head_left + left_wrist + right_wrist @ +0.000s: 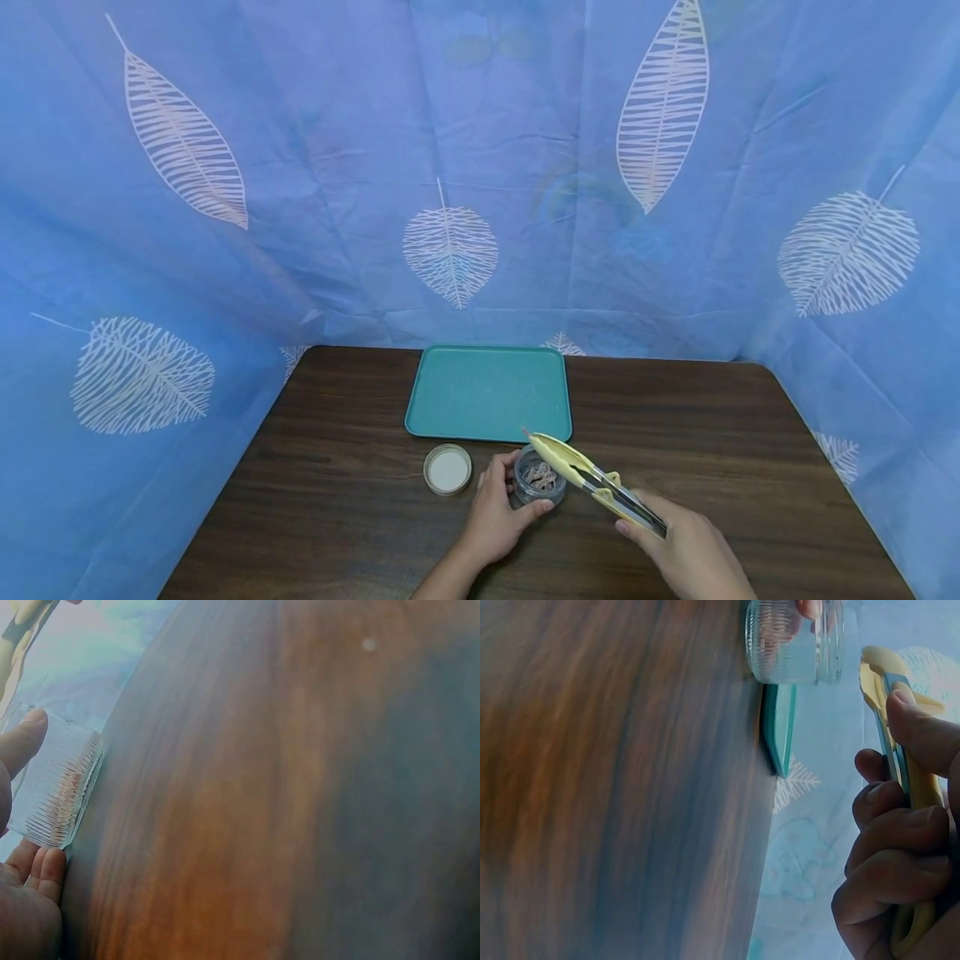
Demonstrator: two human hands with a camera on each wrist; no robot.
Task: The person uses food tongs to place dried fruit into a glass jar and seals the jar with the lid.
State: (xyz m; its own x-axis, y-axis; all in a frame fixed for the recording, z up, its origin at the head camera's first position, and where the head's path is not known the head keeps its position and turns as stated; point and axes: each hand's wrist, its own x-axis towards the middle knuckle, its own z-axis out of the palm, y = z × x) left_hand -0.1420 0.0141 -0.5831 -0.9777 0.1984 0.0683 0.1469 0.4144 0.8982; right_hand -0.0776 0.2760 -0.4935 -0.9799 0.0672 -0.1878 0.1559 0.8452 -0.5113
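A clear glass jar (539, 498) stands uncovered on the table, with several small pale pinkish pieces (540, 477) inside; their kind is too small to tell. My left hand (493, 515) holds it from the left side, thumb in front and fingers behind. In the left wrist view the ribbed jar (64, 784) shows between thumb and fingers. My right hand (693, 546) grips a pair of tongs (555, 456) with pale yellow heads and metal arms. The tongs' heads are above the jar's far right rim, and a tiny reddish bit (526, 432) shows at their tip.
A round lid (448, 469) with a white inside lies left of the jar. Behind them is a teal tray (487, 392) on the dark wooden table (360, 508). A blue leaf-patterned cloth (517, 150) hangs around the table's back and sides.
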